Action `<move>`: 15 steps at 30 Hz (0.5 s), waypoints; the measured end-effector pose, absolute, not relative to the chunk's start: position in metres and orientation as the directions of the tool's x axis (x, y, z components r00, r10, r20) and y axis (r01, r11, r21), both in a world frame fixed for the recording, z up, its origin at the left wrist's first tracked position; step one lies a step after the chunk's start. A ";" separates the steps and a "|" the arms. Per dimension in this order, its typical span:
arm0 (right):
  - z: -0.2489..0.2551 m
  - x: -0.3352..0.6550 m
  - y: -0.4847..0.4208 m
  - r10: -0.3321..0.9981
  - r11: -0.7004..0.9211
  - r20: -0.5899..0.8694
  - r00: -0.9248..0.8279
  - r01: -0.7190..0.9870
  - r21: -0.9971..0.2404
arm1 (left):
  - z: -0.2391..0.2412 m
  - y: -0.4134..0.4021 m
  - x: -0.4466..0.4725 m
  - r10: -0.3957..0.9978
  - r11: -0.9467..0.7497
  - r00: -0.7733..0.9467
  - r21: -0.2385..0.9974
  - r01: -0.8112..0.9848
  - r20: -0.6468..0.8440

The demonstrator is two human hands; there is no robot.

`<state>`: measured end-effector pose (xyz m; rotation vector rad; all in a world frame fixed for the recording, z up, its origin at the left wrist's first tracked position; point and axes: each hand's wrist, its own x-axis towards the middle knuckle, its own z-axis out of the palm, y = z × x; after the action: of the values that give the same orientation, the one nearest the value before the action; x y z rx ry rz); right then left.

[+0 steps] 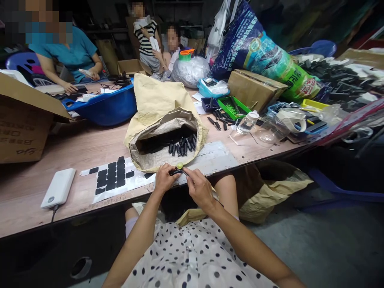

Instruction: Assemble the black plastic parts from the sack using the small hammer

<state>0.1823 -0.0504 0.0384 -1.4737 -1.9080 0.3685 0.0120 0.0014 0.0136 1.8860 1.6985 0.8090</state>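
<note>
My left hand (164, 178) is closed around a small black plastic piece (175, 172) at the table's front edge. Fingers pinched, my right hand (200, 189) meets it from the right, with a thin dark piece (185, 171) between thumb and forefinger; its kind is too small to make out. A round yellow-green thing (179, 165) shows between the two hands. Just beyond them lies an open paper sack (165, 94), its mouth towards me, with several black pen-shaped parts (181, 147) inside. A sheet of black stickers (111, 176) lies left of my hands.
A white power bank (59, 188) with a cable and a cardboard box (24, 120) are at left. Behind stands a blue basin (105, 108). To the right are a green tray (234, 107), a water bottle (247, 122) and a clear jug (276, 126). Other people sit across the table.
</note>
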 end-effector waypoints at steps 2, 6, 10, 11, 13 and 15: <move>0.040 0.181 -0.051 0.939 0.305 0.309 -0.153 0.788 -0.535 | 0.013 0.001 0.013 0.992 -0.118 0.048 0.690 0.714 0.120; 0.046 0.182 -0.049 0.952 0.260 0.275 -0.138 0.839 -0.478 | 0.010 0.002 0.013 0.991 -0.119 0.043 0.699 0.705 0.125; 0.048 0.183 -0.049 0.953 0.235 0.283 -0.108 0.854 -0.464 | 0.006 0.003 0.012 0.990 -0.126 0.043 0.694 0.709 0.136; 0.047 0.182 -0.049 0.956 0.227 0.273 -0.106 0.858 -0.461 | 0.006 0.004 0.012 0.990 -0.126 0.042 0.692 0.711 0.137; 0.045 0.183 -0.049 0.961 0.212 0.258 -0.097 0.859 -0.465 | 0.005 0.004 0.012 0.989 -0.130 0.046 0.686 0.716 0.140; 0.046 0.187 -0.046 0.960 0.196 0.273 -0.066 0.852 -0.485 | 0.006 0.004 0.012 0.987 -0.141 0.053 0.676 0.723 0.149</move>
<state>0.1873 -0.0458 0.0456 -1.6844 -1.9458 0.2649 0.0116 0.0035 0.0062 1.9156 1.7104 0.8381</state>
